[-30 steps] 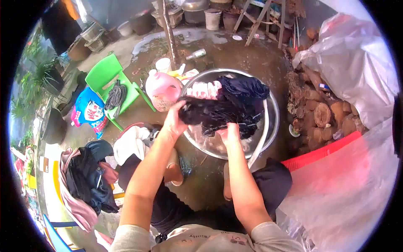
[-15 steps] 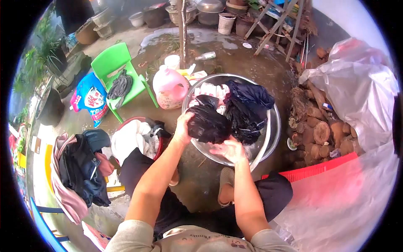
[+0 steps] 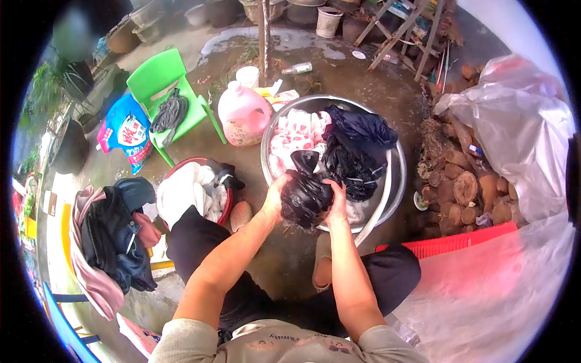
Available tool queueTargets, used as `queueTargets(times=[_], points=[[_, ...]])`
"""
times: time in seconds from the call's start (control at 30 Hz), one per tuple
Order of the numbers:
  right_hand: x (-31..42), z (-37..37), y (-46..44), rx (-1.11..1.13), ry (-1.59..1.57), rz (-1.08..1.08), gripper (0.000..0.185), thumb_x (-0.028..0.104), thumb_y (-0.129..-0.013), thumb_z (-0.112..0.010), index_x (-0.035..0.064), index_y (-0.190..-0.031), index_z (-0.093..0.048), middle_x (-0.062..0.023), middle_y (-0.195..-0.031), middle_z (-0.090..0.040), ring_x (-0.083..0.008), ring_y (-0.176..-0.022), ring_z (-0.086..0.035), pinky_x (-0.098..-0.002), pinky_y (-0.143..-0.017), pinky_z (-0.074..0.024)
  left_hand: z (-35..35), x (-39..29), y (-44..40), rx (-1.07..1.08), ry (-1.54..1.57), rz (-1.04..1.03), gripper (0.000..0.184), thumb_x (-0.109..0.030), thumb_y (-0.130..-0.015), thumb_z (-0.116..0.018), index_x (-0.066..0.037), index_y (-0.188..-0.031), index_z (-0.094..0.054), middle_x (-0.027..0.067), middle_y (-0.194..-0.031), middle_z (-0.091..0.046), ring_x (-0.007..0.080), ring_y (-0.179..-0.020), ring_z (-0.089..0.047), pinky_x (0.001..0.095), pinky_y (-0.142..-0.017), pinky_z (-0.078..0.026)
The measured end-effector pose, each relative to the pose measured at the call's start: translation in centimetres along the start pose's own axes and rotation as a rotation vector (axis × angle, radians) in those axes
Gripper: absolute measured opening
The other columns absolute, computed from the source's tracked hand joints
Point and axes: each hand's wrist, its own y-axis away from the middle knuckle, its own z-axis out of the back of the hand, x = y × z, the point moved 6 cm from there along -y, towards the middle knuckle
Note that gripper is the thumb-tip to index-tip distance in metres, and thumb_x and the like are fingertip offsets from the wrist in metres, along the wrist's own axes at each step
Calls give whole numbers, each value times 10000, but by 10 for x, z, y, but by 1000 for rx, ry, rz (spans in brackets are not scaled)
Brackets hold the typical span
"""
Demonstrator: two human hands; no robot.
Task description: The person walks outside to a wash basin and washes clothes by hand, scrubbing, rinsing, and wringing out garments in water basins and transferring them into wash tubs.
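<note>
A bunched, wet black garment (image 3: 306,202) is squeezed between my two hands over the near edge of a large metal basin (image 3: 400,181). My left hand (image 3: 276,197) wraps its left side, and my right hand (image 3: 336,203) grips the right side. Some fingers are hidden behind the cloth. Inside the basin lie a white cloth with red pattern (image 3: 295,134), a dark navy garment (image 3: 364,134) and black clothing (image 3: 354,166). A pale hose (image 3: 382,202) runs over the basin's right side.
Left of the basin stand a pink jug (image 3: 239,118), a green chair (image 3: 158,75) with a grey cloth, and a blue detergent bag (image 3: 128,133). A red tub (image 3: 229,202) holds white clothes. Clothes hang at far left (image 3: 115,236). Stacked logs (image 3: 466,189) and plastic sheeting (image 3: 514,109) line the right.
The black garment has come slightly nearer to me and is bunched more tightly. My right hand, earlier spread underneath it, now grips its side. The view has shifted a little.
</note>
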Motion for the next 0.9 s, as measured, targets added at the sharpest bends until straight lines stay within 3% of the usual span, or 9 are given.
queueTargets(times=[0.13,0.27,0.33,0.43,0.5,0.57,0.67,0.8,0.9], points=[[7,0,-9,175,251,219,240,175,-722,-619,1,-888,-623,-71,-849,-631,-183,-775,-607,-298,-760,-490,2,-2,-5,152,-124,-55,337,-283,-866,-534,8,-1033,-574,141,-951,-659,262,-833,-653,405,-826,-538],[13,1,-10,283,391,286,257,125,-712,-609,-10,-929,-636,-63,-869,-638,-165,-811,-592,-277,-770,-461,-6,-4,7,71,-196,-25,267,-204,-884,-496,3,-1032,-576,116,-966,-646,228,-845,-636,373,-822,-526],[14,9,-14,222,304,261,258,118,-708,-605,-7,-932,-634,-61,-878,-640,-166,-812,-591,-278,-764,-463,-4,-7,10,-26,-234,-22,244,-152,-899,-473,-2,-1060,-579,89,-996,-626,197,-886,-607,342,-831,-500],[14,33,-23,32,93,260,332,199,-705,-598,28,-990,-616,-72,-945,-624,-217,-879,-595,-338,-810,-487,-26,-29,29,54,-518,-271,272,-102,-872,-467,-16,-1106,-575,76,-998,-622,182,-905,-591,318,-834,-475],[19,36,-16,-101,-203,133,344,207,-724,-581,53,-1030,-618,-75,-978,-630,-253,-901,-604,-377,-838,-497,-25,-37,35,137,-753,-324,407,-21,-749,-502,-58,-1150,-561,79,-1107,-590,184,-1049,-547,312,-900,-440],[29,42,-11,-196,-280,175,394,245,-725,-564,57,-1068,-618,-104,-1036,-647,-285,-910,-620,-402,-840,-502,-10,-34,32,286,-788,-276,518,-42,-707,-548,-90,-1221,-507,75,-1269,-489,198,-1162,-465,371,-951,-409],[28,54,-22,-112,-335,197,461,305,-735,-544,30,-1100,-607,-125,-1082,-646,-302,-951,-620,-416,-870,-497,-1,-23,43,297,-421,12,670,-180,-740,-650,-162,-1353,-380,70,-1389,-357,256,-1237,-387,477,-976,-376],[11,49,-29,56,-442,214,530,370,-777,-502,15,-1160,-588,-135,-1161,-620,-316,-1028,-596,-433,-928,-469,18,-10,29,110,-612,118,900,-522,-801,-659,-241,-1479,-138,69,-1445,-284,362,-1321,-282,613,-989,-309],[0,42,-31,314,-513,164,640,447,-819,-451,13,-1286,-509,-152,-1310,-528,-336,-1149,-527,-452,-1020,-397,-13,4,33,360,-382,83,1036,-532,-764,-701,-204,-1494,-44,72,-1489,-228,315,-1371,-225,503,-1073,-265]])
